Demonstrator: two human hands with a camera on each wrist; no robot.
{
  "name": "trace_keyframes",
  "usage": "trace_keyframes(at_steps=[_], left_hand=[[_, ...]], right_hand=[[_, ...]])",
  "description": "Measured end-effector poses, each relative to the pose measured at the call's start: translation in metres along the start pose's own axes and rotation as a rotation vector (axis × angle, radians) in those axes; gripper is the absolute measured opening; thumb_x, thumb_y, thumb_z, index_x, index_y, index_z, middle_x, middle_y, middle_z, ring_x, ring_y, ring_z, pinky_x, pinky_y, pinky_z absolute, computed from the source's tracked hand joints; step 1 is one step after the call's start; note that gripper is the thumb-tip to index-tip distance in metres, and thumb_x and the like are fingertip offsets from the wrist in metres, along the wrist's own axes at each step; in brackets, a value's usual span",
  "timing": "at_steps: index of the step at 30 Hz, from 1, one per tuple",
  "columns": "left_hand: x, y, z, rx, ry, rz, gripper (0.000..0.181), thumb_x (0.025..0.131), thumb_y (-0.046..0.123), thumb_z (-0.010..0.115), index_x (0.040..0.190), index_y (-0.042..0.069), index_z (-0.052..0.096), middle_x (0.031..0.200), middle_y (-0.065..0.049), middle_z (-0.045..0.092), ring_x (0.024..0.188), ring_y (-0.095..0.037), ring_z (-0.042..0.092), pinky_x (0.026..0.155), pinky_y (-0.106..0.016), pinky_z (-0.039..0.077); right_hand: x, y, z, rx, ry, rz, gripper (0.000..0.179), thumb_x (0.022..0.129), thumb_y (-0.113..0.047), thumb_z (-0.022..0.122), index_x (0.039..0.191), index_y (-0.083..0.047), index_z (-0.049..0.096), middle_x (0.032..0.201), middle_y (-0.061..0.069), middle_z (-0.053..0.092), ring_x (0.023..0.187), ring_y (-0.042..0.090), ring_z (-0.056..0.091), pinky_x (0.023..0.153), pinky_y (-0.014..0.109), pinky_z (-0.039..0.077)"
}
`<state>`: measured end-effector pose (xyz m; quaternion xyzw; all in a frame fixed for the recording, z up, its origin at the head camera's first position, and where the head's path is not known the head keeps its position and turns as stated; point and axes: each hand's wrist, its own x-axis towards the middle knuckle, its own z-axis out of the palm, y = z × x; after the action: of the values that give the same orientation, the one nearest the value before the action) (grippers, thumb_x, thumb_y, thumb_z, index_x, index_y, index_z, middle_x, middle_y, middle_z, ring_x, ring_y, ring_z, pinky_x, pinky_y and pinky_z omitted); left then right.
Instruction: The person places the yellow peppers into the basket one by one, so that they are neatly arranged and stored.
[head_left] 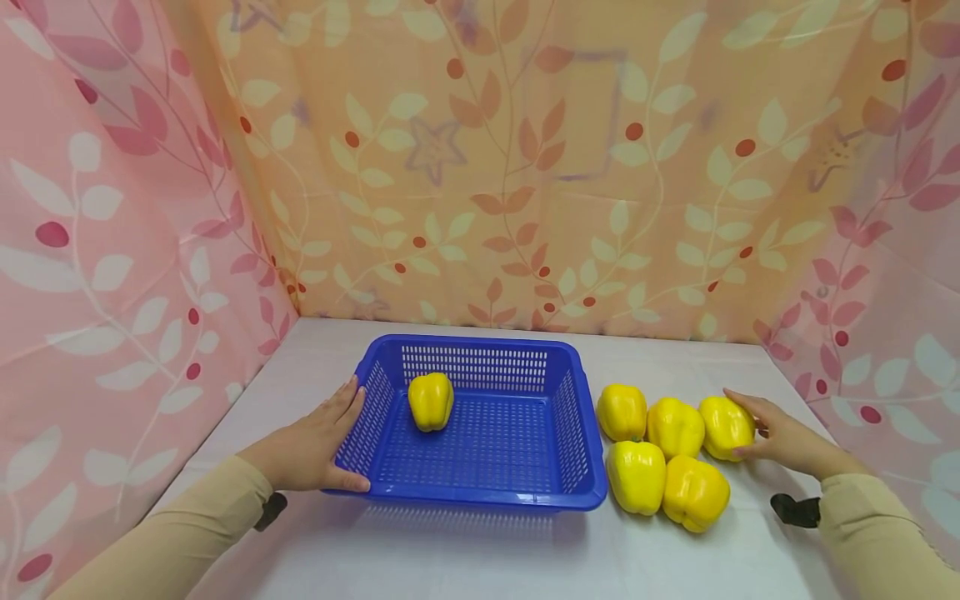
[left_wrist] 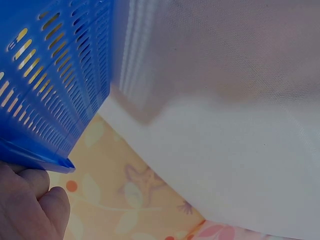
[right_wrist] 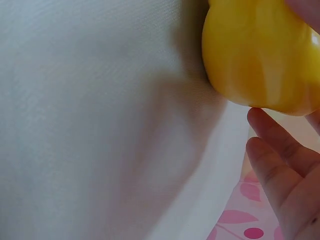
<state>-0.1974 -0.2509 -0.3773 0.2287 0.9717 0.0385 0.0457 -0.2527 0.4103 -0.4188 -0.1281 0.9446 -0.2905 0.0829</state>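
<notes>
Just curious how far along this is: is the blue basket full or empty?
Nearly empty: the blue basket holds one yellow pepper, with bare floor beside it; five other peppers sit outside on the table.

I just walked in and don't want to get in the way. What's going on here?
A person's left hand holds the left side of a blue, rectangular, slatted plastic basket. The right hand has its fingers around a glossy yellow, blocky bell pepper, the rightmost of five on the white-covered table; how firmly is unclear. One matching pepper sits inside the basket, towards its left.
</notes>
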Motion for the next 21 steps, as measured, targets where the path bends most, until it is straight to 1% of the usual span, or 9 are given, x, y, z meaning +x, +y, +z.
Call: trace_keyframes(at_steps=[3,8,11,15,21], left_hand=[[-0.0010,0.0009,-0.0012,-0.004,0.004,0.007,0.129,0.058,0.086,0.046,0.145,-0.002,0.008,0.151,-0.021,0.000,0.138,-0.037,0.009,0.106,-0.051,0.022],[-0.0020,0.0021,-0.0031,-0.004,-0.002,0.006,0.129,0.058,0.086,0.045,0.145,-0.002,0.008,0.151,-0.021,0.000,0.138,-0.037,0.009,0.106,-0.051,0.023],[-0.0015,0.0025,-0.0029,-0.009,-0.010,-0.003,0.129,0.058,0.086,0.045,0.145,-0.001,0.008,0.152,-0.020,0.000,0.138,-0.037,0.008,0.106,-0.050,0.023],[-0.0006,0.0013,-0.0011,-0.011,-0.006,-0.005,0.129,0.058,0.086,0.046,0.145,-0.001,0.008,0.152,-0.019,-0.001,0.138,-0.036,0.008,0.106,-0.050,0.023],[-0.0014,0.0010,-0.0011,-0.018,0.009,0.009,0.128,0.059,0.085,0.047,0.145,-0.002,0.009,0.151,-0.021,0.000,0.137,-0.037,0.010,0.105,-0.051,0.024]], right_hand=[[0.0004,0.0002,0.0007,0.004,-0.004,0.015,0.100,0.072,-0.032,0.075,0.146,-0.005,0.014,0.138,0.033,0.019,0.115,0.049,0.029,0.087,0.068,0.032],[0.0014,0.0018,0.0011,-0.002,-0.005,0.014,0.103,0.071,-0.032,0.076,0.147,-0.005,0.011,0.138,0.033,0.018,0.115,0.049,0.028,0.087,0.068,0.032],[0.0023,0.0035,0.0013,-0.013,0.004,0.012,0.104,0.071,-0.033,0.076,0.146,-0.003,0.011,0.137,0.034,0.019,0.115,0.049,0.029,0.087,0.068,0.033],[0.0031,0.0054,0.0019,-0.034,0.022,0.032,0.107,0.069,-0.038,0.077,0.144,0.003,0.012,0.134,0.035,0.022,0.111,0.049,0.034,0.088,0.063,0.036],[0.0033,0.0050,0.0025,-0.039,0.033,0.066,0.109,0.068,-0.043,0.076,0.142,0.007,0.014,0.133,0.036,0.025,0.110,0.051,0.036,0.088,0.059,0.039]])
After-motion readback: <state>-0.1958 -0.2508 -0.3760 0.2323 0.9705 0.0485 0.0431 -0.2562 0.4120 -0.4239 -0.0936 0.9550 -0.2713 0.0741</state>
